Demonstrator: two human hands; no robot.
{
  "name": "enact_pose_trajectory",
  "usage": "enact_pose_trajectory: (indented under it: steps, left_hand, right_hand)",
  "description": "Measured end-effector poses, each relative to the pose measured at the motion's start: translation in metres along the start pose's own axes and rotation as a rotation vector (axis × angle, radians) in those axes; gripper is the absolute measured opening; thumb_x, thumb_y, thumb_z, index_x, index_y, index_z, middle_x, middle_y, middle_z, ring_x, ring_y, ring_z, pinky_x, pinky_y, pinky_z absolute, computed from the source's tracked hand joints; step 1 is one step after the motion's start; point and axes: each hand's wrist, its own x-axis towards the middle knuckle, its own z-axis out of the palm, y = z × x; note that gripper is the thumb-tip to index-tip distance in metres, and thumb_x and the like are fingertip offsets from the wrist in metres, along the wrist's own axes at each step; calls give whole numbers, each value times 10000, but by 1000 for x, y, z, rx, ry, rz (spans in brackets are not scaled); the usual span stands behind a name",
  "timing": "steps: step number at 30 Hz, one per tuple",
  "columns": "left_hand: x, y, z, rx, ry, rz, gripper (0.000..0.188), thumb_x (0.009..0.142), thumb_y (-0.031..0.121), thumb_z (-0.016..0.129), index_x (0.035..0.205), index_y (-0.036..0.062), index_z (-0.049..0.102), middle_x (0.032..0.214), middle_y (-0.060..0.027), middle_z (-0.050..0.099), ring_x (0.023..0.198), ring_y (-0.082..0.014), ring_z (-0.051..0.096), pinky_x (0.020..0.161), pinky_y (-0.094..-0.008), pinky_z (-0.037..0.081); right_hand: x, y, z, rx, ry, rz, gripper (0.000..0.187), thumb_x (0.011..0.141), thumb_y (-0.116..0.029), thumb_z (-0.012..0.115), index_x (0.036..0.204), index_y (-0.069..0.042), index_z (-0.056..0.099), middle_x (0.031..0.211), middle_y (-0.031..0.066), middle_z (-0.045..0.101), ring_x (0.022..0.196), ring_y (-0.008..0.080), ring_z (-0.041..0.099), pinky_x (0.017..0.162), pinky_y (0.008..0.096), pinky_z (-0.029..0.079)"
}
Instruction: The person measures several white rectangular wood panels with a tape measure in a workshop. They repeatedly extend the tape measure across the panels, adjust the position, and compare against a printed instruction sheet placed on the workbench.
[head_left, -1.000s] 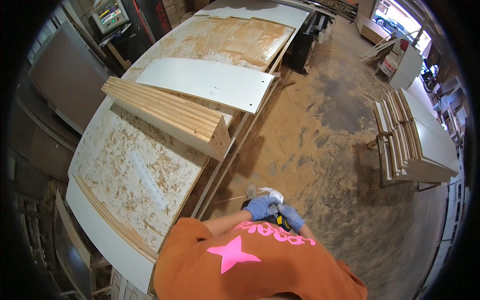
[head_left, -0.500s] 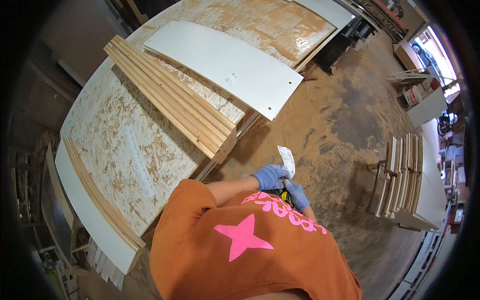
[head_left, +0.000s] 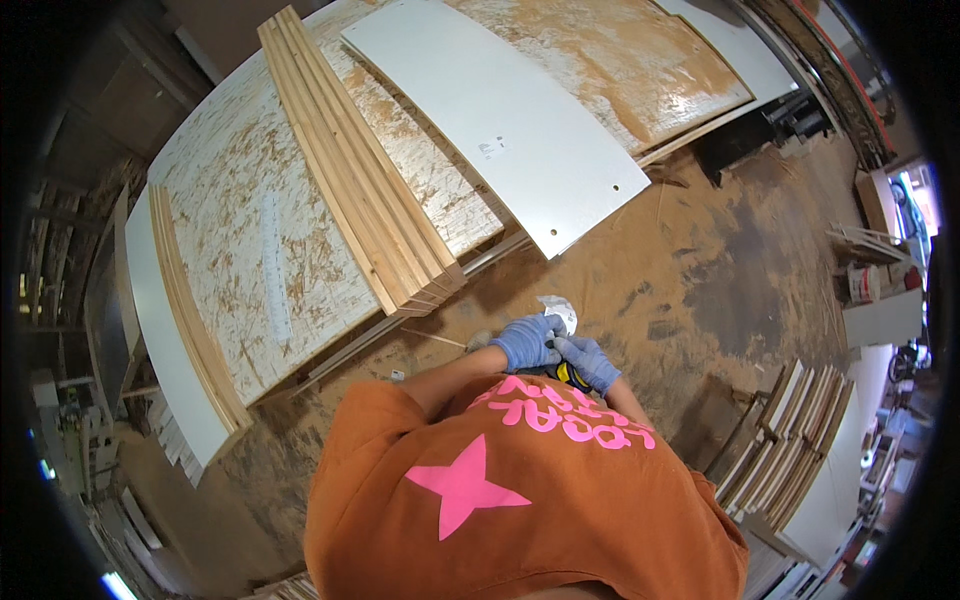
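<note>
Blue-gloved left hand and right hand sat part-curled, grips unclear! Just ahead, thin white paper could've dropped if loosely pinched.

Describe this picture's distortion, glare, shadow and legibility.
Head view: fisheye bows the long white panel at left; head view: glare shines off the dusty brown-and-white sheet; head view: the bright opening at right looks overexposed; head view: shadow darkens the dusty brown floor at lower right; head view: the white paper slip above the blue-gloved left hand is illegible.
</note>
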Motion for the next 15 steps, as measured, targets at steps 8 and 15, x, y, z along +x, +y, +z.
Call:
enact_pose_trajectory:
  steps: [8, 15]
  left_hand:
    - [32, 4, 42, -51, 138, -18, 377, 647, 340, 677, 883, 85, 529, 780, -182, 589, 736, -355, 583, 629, -423, 460]
    - [48, 15, 78, -109, 187, -41, 361, 655, 322, 661, 864, 68, 510, 771, -186, 563, 735, -362, 550, 632, -414, 441]
  right_hand:
    - [4, -20, -58, -270, -98, 13, 548, 796, -485, 574, 895, 51, 633, 776, 57, 619, 713, 108, 522, 659, 258, 436]
    - [2, -11, -97, -374, -156, 31, 548, 784, -501, 576, 885, 33, 644, 747, 55, 609, 689, 113, 512, 644, 269, 431]
